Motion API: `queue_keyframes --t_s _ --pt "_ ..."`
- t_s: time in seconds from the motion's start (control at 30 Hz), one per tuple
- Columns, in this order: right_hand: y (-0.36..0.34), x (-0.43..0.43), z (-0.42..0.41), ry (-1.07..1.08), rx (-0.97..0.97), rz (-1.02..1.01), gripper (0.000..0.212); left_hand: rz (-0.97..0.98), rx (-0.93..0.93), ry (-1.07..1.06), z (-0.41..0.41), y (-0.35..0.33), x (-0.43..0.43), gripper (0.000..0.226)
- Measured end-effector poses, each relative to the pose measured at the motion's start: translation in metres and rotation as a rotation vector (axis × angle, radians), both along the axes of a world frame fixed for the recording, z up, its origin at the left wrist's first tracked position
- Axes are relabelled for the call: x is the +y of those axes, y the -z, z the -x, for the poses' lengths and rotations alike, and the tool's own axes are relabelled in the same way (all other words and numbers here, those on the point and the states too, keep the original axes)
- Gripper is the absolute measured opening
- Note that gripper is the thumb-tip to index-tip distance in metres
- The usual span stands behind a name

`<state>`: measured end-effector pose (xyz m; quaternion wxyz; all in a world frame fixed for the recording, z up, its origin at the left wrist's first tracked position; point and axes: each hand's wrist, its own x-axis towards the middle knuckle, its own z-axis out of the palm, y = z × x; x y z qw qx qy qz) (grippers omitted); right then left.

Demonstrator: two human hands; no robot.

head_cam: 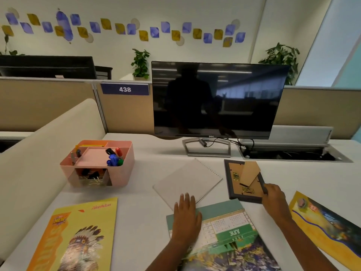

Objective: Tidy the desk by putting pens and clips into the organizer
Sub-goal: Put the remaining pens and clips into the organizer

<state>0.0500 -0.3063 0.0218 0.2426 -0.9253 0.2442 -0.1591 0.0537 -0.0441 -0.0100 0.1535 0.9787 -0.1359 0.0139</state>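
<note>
Matt plastic organizer [123, 173], glossy monitor screen [244, 106], cardboard-backed picture frame [232, 167].

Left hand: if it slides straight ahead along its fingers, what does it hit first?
The pale spiral-bound pad. The left hand lies flat on the calendar, with its fingertips seemingly touching the pad's near corner. Beyond it, probably the monitor stand.

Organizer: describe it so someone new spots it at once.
Find the black monitor. Left of its stand, beside the cream divider, sits the organizer. It is the only pink box, holding markers on top and clips in front.
</note>
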Motion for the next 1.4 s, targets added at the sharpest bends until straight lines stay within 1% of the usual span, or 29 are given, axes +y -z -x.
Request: queue_keyframes --t_s 0.03,0.17,0.23,0.3,0.4,0.5,0.6,0.67,0.7,0.77,0.8,0.83,0.87,0.93,1.0,1.03,1.07,1.13,1.17,1.2,1.23,1.3,1.4 --pt "-0.001 -0.008 -0.004 -0.007 0.050 0.013 0.032 -0.031 -0.033 0.007 -0.002 0.006 -0.002 0.081" --pt "0.004 -0.032 -0.018 -0.107 0.272 0.114 0.042 -0.166 -0.006 0.087 -0.003 0.014 -0.005 0.079" --pt "0.007 -0.040 -0.020 -0.133 0.332 0.121 0.046 -0.212 -0.006 0.126 -0.004 0.017 -0.001 0.076" --pt "0.011 -0.046 -0.020 -0.132 0.364 0.143 0.046 -0.209 -0.006 0.133 -0.005 0.020 0.001 0.074" --pt "0.017 -0.054 -0.021 -0.107 0.403 0.238 0.034 -0.162 0.002 0.088 -0.007 0.020 -0.001 0.074" --pt "0.018 -0.058 -0.021 -0.076 0.444 0.283 0.024 -0.158 0.017 0.119 -0.006 0.021 0.000 0.074" --pt "0.013 -0.064 -0.018 -0.058 0.458 0.228 0.023 -0.101 0.039 0.106 -0.006 0.020 -0.001 0.075" --pt "0.007 -0.066 -0.013 -0.041 0.400 0.165 0.026 -0.071 0.049 0.076 -0.004 0.014 -0.001 0.076" --pt "0.003 -0.065 -0.009 -0.028 0.333 0.141 0.027 -0.041 0.065 0.083 -0.002 0.006 -0.001 0.076" --pt "-0.005 -0.053 0.001 -0.031 0.135 0.097 0.025 0.132 0.039 0.086 0.001 -0.001 0.000 0.070" --pt "-0.010 -0.040 0.006 -0.054 0.040 0.060 0.024 0.234 0.051 0.074 0.002 -0.004 -0.001 0.060" --pt "-0.017 -0.023 0.012 -0.096 -0.022 0.013 0.023 0.386 0.112 0.050 0.004 -0.007 -0.002 0.049" --pt "-0.023 -0.003 0.017 -0.163 -0.057 -0.035 0.022 0.514 0.129 0.016 0.005 -0.009 -0.002 0.040" --pt "-0.029 0.041 0.025 -0.318 -0.098 -0.107 0.020 0.721 0.094 -0.048 0.010 -0.019 -0.004 0.027" --pt "-0.032 0.084 0.030 -0.441 -0.111 -0.153 0.022 0.918 0.163 -0.137 0.012 -0.028 -0.009 0.023" --pt "-0.032 0.103 0.032 -0.485 -0.106 -0.163 0.024 1.038 0.255 -0.186 0.012 -0.033 -0.010 0.024" --pt "-0.031 0.121 0.035 -0.522 -0.110 -0.162 0.025 1.170 0.385 -0.239 0.011 -0.038 -0.010 0.027" --pt "-0.027 0.151 0.038 -0.588 -0.130 -0.146 0.024 1.481 0.686 -0.326 0.011 -0.046 -0.005 0.040" --pt "-0.025 0.164 0.040 -0.619 -0.133 -0.141 0.025 1.631 0.805 -0.376 0.012 -0.049 0.000 0.047" --pt "-0.022 0.175 0.041 -0.647 -0.134 -0.141 0.026 1.733 0.883 -0.442 0.013 -0.049 0.006 0.050" --pt "-0.019 0.184 0.042 -0.667 -0.133 -0.147 0.029 1.795 0.924 -0.503 0.015 -0.049 0.013 0.050" --pt "-0.012 0.199 0.042 -0.675 -0.139 -0.178 0.034 1.845 0.946 -0.579 0.018 -0.050 0.030 0.044" --pt "-0.005 0.213 0.041 -0.673 -0.190 -0.210 0.032 1.907 0.958 -0.621 0.018 -0.052 0.055 0.036"
